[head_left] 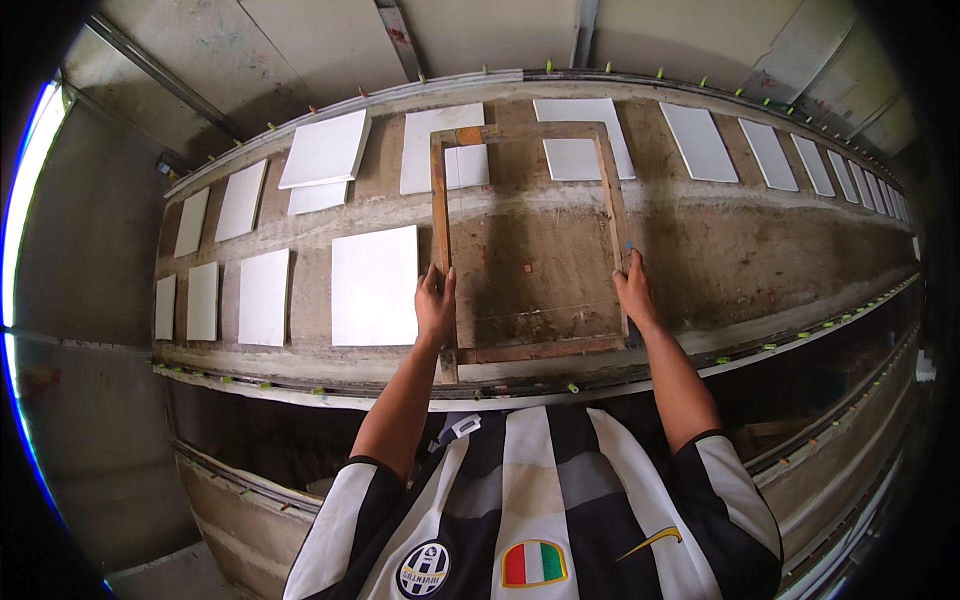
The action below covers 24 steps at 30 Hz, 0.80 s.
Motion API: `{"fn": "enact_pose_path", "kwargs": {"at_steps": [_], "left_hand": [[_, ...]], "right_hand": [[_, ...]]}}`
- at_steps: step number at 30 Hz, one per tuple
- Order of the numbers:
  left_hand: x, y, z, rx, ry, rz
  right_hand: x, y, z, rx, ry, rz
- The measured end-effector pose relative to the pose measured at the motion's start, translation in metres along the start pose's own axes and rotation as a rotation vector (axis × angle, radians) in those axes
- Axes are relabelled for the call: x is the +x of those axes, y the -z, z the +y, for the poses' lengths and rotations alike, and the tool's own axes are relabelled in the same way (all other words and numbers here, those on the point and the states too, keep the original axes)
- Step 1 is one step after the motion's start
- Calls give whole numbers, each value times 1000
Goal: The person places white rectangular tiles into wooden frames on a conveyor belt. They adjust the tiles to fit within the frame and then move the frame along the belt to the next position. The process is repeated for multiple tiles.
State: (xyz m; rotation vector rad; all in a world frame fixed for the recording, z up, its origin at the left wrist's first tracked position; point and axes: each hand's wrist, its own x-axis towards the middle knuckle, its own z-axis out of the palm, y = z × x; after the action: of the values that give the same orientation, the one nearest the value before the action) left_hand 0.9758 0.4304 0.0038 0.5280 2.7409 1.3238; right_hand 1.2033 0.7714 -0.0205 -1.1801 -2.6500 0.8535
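Note:
I hold a rectangular wooden frame (540,349) over the long brown table, with one hand on each side bar. My left hand (435,305) is closed round the lower part of the left bar. My right hand (637,290) grips the right bar at about the same height, below a small blue mark. The table surface and parts of two white sheets show through the frame's opening. Just left of my left hand lies a large white sheet (375,285). Beyond the frame's top bar, another white sheet (588,115) lies partly behind it.
More white sheets lie in two rows to the left, including an overlapping pair (325,150). A far row runs right, starting with a white sheet (698,143). Small green clips (573,388) line the table's rails. A second long table (850,470) stands behind me.

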Motion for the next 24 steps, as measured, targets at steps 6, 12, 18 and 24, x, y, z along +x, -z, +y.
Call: {"fn": "enact_pose_path", "kwargs": {"at_steps": [6, 12, 18, 24], "left_hand": [[-16, -5, 14, 37, 65, -46], [-25, -10, 6, 18, 36, -9], [-32, -9, -1, 79, 54, -14], [-41, -12, -6, 60, 57, 6]], "right_hand": [[-4, -10, 23, 115, -96, -71], [-17, -6, 22, 156, -102, -109], [-22, 1, 15, 187, -122, -163], [-23, -4, 21, 202, -109, -157]]}}
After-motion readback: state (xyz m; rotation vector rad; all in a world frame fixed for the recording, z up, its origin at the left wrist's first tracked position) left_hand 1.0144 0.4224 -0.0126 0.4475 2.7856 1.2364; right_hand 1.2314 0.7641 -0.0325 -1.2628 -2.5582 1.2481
